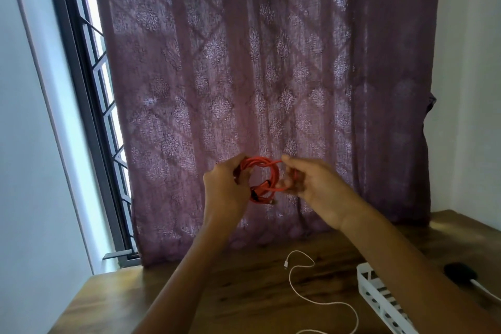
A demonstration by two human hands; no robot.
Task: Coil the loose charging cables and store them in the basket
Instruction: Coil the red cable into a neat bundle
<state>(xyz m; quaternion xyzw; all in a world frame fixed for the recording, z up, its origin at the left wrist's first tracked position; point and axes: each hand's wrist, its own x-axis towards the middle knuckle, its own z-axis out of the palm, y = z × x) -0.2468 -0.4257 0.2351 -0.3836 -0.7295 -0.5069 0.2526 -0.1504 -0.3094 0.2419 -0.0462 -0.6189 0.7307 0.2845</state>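
Observation:
A red charging cable [264, 171], wound into a small ring, hangs in the air in front of the curtain. My left hand [225, 187] grips the ring's left side. My right hand [314, 187] pinches a strand on its right side, with the fingers partly hidden behind the loops. A black band and a plug end show at the ring's bottom. A white charging cable [298, 290] lies loose and winding on the wooden table [189, 293]. The white slatted basket [379, 304] stands at the table's right, partly hidden by my right forearm.
A purple patterned curtain [257, 76] hangs behind the table. A barred window [89, 89] is at the left. A black object [461, 274] with a white lead lies at the table's far right, near the white wall.

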